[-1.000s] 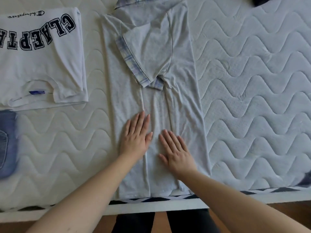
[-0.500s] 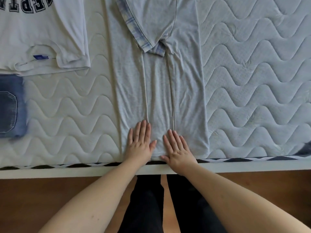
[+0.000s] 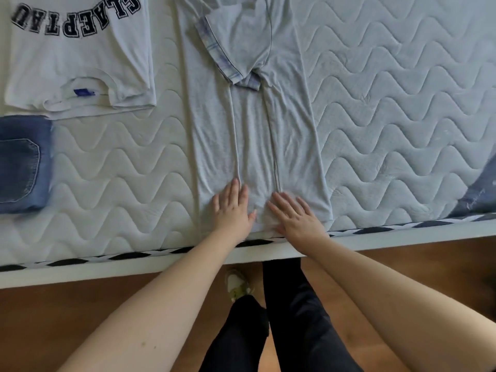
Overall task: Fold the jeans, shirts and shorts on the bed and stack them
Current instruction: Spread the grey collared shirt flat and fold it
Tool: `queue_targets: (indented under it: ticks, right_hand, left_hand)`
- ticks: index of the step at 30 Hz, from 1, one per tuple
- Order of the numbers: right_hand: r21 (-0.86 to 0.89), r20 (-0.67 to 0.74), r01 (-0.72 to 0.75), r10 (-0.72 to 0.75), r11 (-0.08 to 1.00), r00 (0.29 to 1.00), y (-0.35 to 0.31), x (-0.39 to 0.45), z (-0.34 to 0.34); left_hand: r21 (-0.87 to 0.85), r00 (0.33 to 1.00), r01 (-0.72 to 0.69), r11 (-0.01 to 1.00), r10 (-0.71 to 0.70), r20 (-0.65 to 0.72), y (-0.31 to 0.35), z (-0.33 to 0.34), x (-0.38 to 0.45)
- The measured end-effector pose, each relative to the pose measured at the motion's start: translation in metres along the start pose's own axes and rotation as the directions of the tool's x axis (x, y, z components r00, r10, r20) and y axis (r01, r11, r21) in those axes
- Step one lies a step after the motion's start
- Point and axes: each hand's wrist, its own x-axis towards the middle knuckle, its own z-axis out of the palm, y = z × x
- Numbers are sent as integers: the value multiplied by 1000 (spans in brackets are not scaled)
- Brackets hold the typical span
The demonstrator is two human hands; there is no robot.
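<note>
Fingers of the left hand (image 3: 232, 209) and right hand (image 3: 296, 217) are laid flat, straight, on the grey shirt (image 3: 257, 146) at the bed (image 3: 389, 108) edge.

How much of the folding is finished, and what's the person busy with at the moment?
Done: a white lettered shirt and blue jeans lie folded at the left, side by side, not stacked. In hand: the left hand and right hand press flat on the hem of a grey shirt, its sides folded in. Left: folding it shorter, a dark garment at the right, stacking.
</note>
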Motion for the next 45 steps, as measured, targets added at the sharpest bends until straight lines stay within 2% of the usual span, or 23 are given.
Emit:
queue_targets:
  ticks: [2,4,5,7,10,12,14,16,19,22,24,27,30,32,34,38,41,43,45]
  right_hand:
    - [-64,-39,-73,71,995,997,7,-22,-4]
    - [-52,-68,-195,191,979,979,13,-42,-5]
    - [-31,-88,-251,247,968,965,14,-50,-6]
    - [29,-132,-349,350,937,927,20,-58,-7]
    - [172,-118,-400,422,900,899,28,-54,-4]
    - [364,-128,-416,487,833,864,31,-46,4]
    - [529,-148,-440,590,725,794,34,-40,10]
    - [589,-162,-441,633,678,757,40,-40,19]
    - [614,-171,-402,612,679,772,47,-44,25]
    - [653,-153,-393,621,647,768,46,-45,21]
    - [654,-153,-394,623,646,767,41,-44,17]
    - [677,-128,-401,635,617,762,36,-42,9]
    - [745,-84,-428,708,512,701,40,-35,-2]
    - [804,-23,-439,759,401,651,44,-33,-9]
    - [852,48,-429,772,299,634,48,-34,-12]
    - [876,111,-429,773,221,625,49,-40,-7]
    - [891,162,-434,800,132,577,47,-46,-2]
    - [892,173,-435,795,123,581,47,-50,0]
    - [895,186,-431,784,113,593,49,-52,0]
  left_hand:
    - [-85,992,-92,992,84,-89,15,-13,-12]
    - [-257,981,-168,952,136,-138,38,-22,-21]
    - [-356,987,-138,924,98,-126,51,-23,-25]
    - [-527,996,40,849,-75,-45,73,-21,-27]
    - [-629,954,237,741,-301,5,97,-11,-17]
    - [-684,940,276,676,-339,44,111,-2,-6]
    - [-713,924,312,628,-375,74,121,3,2]
    - [-703,906,341,624,-419,67,129,8,6]
    - [-701,881,392,596,-463,100,132,11,9]
    - [-837,855,387,387,-491,169,134,11,6]
    - [-921,849,334,201,-489,201,135,10,1]
    - [-948,855,303,-101,-411,317,134,10,-6]
    - [-894,860,255,-369,-336,384,132,8,-10]
    - [-865,858,234,-443,-325,398,130,7,-11]
    - [-885,845,246,-395,-361,395,129,9,-11]
    - [-943,812,293,-158,-480,333,130,16,-8]
    - [-939,863,341,-51,-380,334,132,16,-9]
    - [-927,880,375,17,-320,351,134,19,-10]
    - [-922,875,382,64,-347,339,137,23,-12]
